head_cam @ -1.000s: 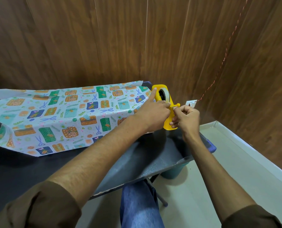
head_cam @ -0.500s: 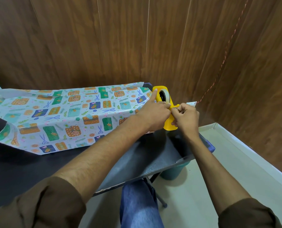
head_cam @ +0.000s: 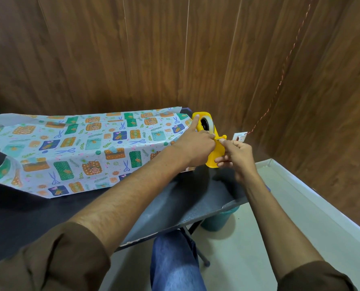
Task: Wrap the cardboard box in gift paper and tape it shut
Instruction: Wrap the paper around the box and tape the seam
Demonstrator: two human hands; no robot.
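Behind the tabletop (head_cam: 28,206), a wall (head_cam: 133,59) of brown wood panels is seen to fill the upper half of the view. On the dark tabletop a large sheet of gift paper (head_cam: 86,148), printed with parcels and scissors, is spread across the left and middle. It is raised along a fold as though draped over something, and what lies under it is hidden. At the paper's right end, near the tabletop's far right corner, a yellow tape dispenser (head_cam: 217,154) is held upright between both hands. The left hand (head_cam: 195,148) is laid against the dispenser from the paper's side: its forefinger (head_cam: 194,122) is stretched straight up onto the dispenser's top, while the other fingers are curled against its side just beside the roll of tape (head_cam: 210,124). The right hand (head_cam: 237,156) is closed on the dispenser from the opposite side, with its lower fingers hooked at the base and its thumb and forefinger pinched together at the small arm that juts from the dispenser. A thin sliver is seen between the two hands there, too small to be identified. Below the tabletop's right edge a teal bin (head_cam: 216,221) is partly visible. A twisted red cord (head_cam: 284,70) is strung down the wall to a small white tag (head_cam: 238,137) just behind the right hand.
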